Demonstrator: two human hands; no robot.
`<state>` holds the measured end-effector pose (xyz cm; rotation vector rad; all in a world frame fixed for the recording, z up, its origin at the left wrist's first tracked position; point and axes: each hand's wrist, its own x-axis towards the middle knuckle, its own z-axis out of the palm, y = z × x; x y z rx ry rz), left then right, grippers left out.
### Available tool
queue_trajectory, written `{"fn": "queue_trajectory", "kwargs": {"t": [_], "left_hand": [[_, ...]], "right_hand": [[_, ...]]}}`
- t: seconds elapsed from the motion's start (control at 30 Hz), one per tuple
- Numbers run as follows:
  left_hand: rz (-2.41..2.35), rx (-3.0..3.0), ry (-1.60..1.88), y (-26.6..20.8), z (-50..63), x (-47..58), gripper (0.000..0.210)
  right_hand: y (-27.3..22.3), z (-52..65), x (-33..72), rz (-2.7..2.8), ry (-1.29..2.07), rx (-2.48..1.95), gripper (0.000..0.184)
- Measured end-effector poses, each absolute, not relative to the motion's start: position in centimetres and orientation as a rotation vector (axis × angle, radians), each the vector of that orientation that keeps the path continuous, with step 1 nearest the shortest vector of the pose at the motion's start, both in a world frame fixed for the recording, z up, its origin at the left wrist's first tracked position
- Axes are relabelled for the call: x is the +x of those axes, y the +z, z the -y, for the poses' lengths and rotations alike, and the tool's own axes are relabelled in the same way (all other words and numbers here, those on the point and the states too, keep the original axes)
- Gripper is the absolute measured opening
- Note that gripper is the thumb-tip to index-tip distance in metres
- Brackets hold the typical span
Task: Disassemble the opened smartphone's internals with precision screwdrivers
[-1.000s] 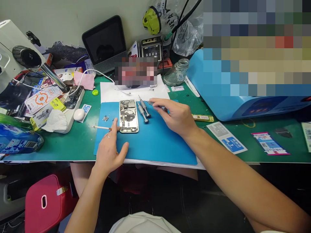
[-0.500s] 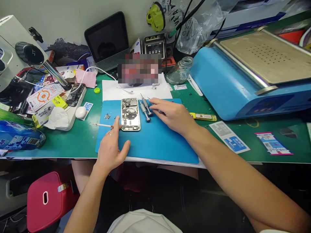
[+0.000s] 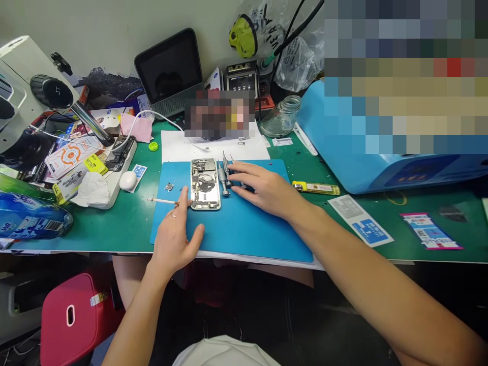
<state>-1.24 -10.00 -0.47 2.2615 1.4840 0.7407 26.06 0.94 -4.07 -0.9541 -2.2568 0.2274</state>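
An opened smartphone (image 3: 206,195), its inner parts bare, lies on a blue mat (image 3: 244,231). My left hand (image 3: 176,235) rests at its lower left, thumb spread away and index finger stretched out beside the phone's edge. A thin pale stick (image 3: 163,201) runs under that finger; its other end is hidden. Right of the phone, slim grey screwdrivers (image 3: 222,179) lie close together, tips pointing away from me. My right hand (image 3: 265,190) is over them, fingers extended and apart, fingertips against the screwdrivers. Small metal parts (image 3: 169,186) lie left of the phone.
A microscope (image 3: 53,91) and cluttered boxes stand at left. A glass jar (image 3: 282,117) is behind the mat, and a blue machine (image 3: 343,168) at right. A yellow cutter (image 3: 316,188) lies right of the mat, near a printed card (image 3: 360,220).
My right hand has moved slightly left, and the screwdrivers now lie closer together and straighter beside the phone. My left hand has stayed in place. The view has tilted slightly.
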Motion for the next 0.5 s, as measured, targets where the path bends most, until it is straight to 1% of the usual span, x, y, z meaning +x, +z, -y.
{"fn": "queue_trajectory", "kwargs": {"t": [0.23, 0.5], "left_hand": [[-1.49, 2.251, 0.761, -0.53, 10.04, -1.21, 0.083], [-1.489, 2.223, 0.75, -0.54, 10.01, -1.28, 0.084]], "right_hand": [[-3.86, -0.71, 25.58, 2.276, 0.154, -0.952, 0.022], [-3.6, -0.7, 25.22, 2.19, 0.297, -0.843, 0.015]]}}
